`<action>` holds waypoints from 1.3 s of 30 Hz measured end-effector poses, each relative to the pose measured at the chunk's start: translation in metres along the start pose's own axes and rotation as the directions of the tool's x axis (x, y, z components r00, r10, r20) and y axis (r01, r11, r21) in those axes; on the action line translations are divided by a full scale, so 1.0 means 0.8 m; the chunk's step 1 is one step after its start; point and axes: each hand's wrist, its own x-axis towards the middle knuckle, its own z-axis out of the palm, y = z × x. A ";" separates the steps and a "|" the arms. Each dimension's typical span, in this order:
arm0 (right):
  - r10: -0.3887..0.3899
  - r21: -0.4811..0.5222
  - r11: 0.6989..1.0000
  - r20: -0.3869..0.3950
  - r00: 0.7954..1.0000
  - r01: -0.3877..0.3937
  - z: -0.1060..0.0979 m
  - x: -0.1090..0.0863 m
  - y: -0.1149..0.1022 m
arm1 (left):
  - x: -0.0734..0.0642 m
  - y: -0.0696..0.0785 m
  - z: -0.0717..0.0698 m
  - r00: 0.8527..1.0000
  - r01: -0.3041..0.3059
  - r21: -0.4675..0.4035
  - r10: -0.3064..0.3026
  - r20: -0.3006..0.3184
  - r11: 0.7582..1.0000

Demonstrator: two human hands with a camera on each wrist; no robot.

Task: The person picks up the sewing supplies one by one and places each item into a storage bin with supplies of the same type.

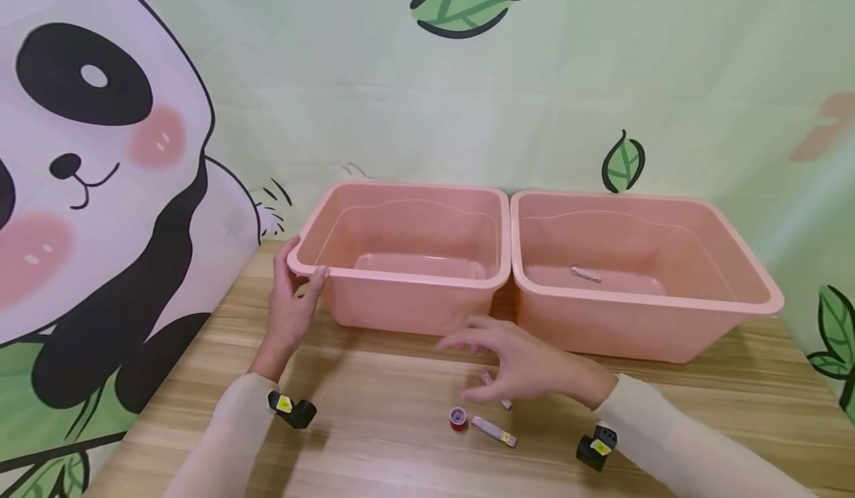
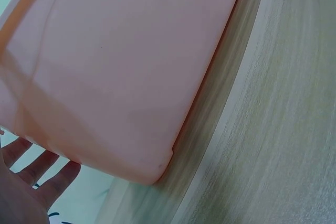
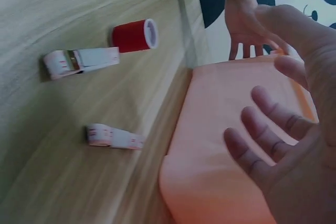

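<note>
My left hand (image 1: 294,305) holds the near left corner of the left pink tub (image 1: 407,301), thumb at the front rim and fingers along the outer side. In the left wrist view its fingers (image 2: 58,182) lie against the tub wall. Over the wood table, in front of the tubs, hovers my right hand (image 1: 521,357), fingers spread and loosely bent with nothing between them. Below it lie a folded tape measure (image 3: 113,136), partly hidden in the head view, and a second folded tape measure (image 1: 494,431). A red spool (image 1: 457,418) stands beside them.
A second pink tub (image 1: 621,327) stands right beside the left one, with a small folded strip (image 1: 585,274) on its floor. Behind both hangs a pale green cloth (image 1: 374,112) printed with a panda and leaves. The wood table (image 1: 374,409) extends toward me.
</note>
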 end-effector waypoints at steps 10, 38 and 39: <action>0.137 0.037 0.989 0.105 0.985 -0.141 0.024 -0.009 0.013 | 0.000 0.001 0.000 1.000 -0.009 0.000 0.009 -0.001 1.000; 0.129 -0.060 0.991 0.114 0.985 -0.123 0.065 -0.011 0.031 | 0.000 0.001 0.001 1.000 -0.011 0.004 0.011 -0.006 1.000; 0.125 -0.060 0.991 0.111 0.986 -0.119 0.065 -0.011 0.031 | 0.000 0.002 0.001 1.000 -0.011 0.006 0.011 -0.007 1.000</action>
